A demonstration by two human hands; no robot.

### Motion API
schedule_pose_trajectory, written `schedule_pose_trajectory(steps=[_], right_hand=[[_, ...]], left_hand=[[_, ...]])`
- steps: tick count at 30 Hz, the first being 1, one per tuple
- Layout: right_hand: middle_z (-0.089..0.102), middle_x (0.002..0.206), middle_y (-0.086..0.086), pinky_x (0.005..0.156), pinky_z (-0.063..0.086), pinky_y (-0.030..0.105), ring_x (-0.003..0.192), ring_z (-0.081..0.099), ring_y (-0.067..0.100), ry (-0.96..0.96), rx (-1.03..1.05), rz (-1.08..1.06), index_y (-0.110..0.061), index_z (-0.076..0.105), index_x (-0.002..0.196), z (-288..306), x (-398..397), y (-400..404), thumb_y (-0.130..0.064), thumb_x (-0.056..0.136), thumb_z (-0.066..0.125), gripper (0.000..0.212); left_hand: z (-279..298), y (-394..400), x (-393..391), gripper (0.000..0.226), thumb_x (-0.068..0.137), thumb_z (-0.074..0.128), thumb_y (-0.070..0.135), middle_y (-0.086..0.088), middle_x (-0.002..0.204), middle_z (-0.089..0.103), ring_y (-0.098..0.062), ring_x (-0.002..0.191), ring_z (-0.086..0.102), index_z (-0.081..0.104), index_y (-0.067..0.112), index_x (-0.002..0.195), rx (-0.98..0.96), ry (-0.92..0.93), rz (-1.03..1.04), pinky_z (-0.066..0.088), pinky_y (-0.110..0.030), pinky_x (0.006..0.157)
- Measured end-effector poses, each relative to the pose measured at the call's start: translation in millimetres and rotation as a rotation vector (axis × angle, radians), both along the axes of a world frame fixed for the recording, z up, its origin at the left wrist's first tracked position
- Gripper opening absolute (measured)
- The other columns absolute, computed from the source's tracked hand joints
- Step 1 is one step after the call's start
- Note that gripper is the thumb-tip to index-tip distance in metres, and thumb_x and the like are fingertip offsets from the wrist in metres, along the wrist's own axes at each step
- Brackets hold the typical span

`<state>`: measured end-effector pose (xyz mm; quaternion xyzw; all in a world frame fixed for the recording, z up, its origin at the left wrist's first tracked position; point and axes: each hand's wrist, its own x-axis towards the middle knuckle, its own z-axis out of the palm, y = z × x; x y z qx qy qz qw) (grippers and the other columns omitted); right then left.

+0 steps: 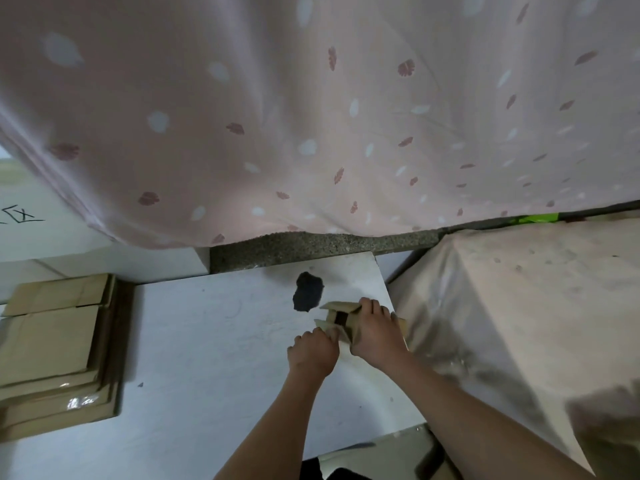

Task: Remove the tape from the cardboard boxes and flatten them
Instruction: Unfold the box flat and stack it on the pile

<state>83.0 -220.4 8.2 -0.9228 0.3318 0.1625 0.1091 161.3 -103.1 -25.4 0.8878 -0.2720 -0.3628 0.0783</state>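
Both forearms reach up from the bottom edge toward the middle of the white board (pixel 214 341), and that is where the work sits. Starting at the far left, a stack of flattened boxes (pixel 52 344) lies on the floor beside the board, sheets piled flat, with glossy tape catching light on a lower one. These look finished.

Moving right across the bare white surface, the left hand (pixel 313 351) comes next. Its fingers are curled and it appears to pinch the near flap of the small cardboard box (pixel 337 318), though exactly what the fingertips hold is hidden by the knuckles. Just behind it, a dark ragged hole (pixel 307 292) marks the board.

The box itself rests on the board near its right edge, between the two hands, end flaps splayed open so a dark interior shows. The right hand (pixel 375 332) lies over its top and far side, fingers wrapped down around the body, holding it steady.

I judge the box light and thin-walled: stiff along its panels, yielding at the creases, easy to crush out of shape if squeezed mid-panel. Best purchase seems to be on the flap edges and corners, one hand bracing while the other pulls. Whether tape remains on it I cannot tell.

Furthest right, a plastic-covered bulk (pixel 519 306) stands close beside the board, and a pink patterned curtain (pixel 311 116) hangs across the back.
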Motion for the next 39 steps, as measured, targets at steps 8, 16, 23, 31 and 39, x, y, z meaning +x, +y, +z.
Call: schedule_pose_trajectory(steps=[8,16,23,31,39], right_hand=[[0.043,0.133,0.006,0.084,0.057,0.045,0.113,0.054,0.027,-0.422,0.375,-0.386,-0.020,0.029,0.139,-9.3,-12.0,21.2,-0.030,0.079,0.080,0.079],[0.060,0.119,-0.008,0.076,0.055,0.024,0.104,0.062,0.009,-0.284,0.782,-0.391,-0.040,0.023,0.145,-16.6,-37.3,22.1,-0.044,0.081,0.074,0.082],[0.061,0.119,-0.007,0.082,0.055,0.031,0.105,0.061,0.012,-0.219,0.975,-0.567,-0.040,0.043,0.129,-9.0,-51.3,2.2,-0.059,0.086,0.066,0.052],[0.063,0.119,0.006,0.089,0.053,0.035,0.107,0.061,0.024,-0.178,0.768,-0.497,-0.016,0.055,0.125,-12.2,-54.2,1.2,-0.035,0.096,0.061,0.035],[0.065,0.110,0.014,0.073,0.042,0.027,0.093,0.059,0.025,-0.174,0.567,-0.424,-0.004,0.062,0.114,-29.4,-76.0,-24.1,-0.025,0.108,0.035,0.035]], left_hand=[[10.2,-21.2,12.7,0.059,0.098,0.029,0.069,-0.007,0.099,0.060,-0.026,0.094,0.061,0.057,0.017,0.100,-0.290,0.363,0.548,0.051,-0.037,0.085],[-5.1,-14.3,-6.3,0.036,0.092,0.053,0.053,0.002,0.090,0.058,-0.017,0.084,0.057,0.053,0.019,0.102,-0.230,0.364,0.417,0.044,-0.030,0.072],[-4.3,-7.8,-20.8,0.036,0.099,0.046,0.046,-0.006,0.110,0.060,-0.021,0.098,0.057,0.053,0.013,0.113,-0.181,0.392,0.445,0.045,-0.030,0.080],[5.6,-5.3,-54.8,0.043,0.102,0.046,0.044,-0.012,0.119,0.066,-0.025,0.104,0.063,0.059,0.007,0.119,-0.114,0.299,0.472,0.053,-0.034,0.086],[4.5,7.6,-78.0,0.045,0.109,0.030,0.041,-0.010,0.103,0.066,-0.023,0.091,0.063,0.062,0.008,0.105,-0.213,0.237,0.621,0.052,-0.036,0.081]])
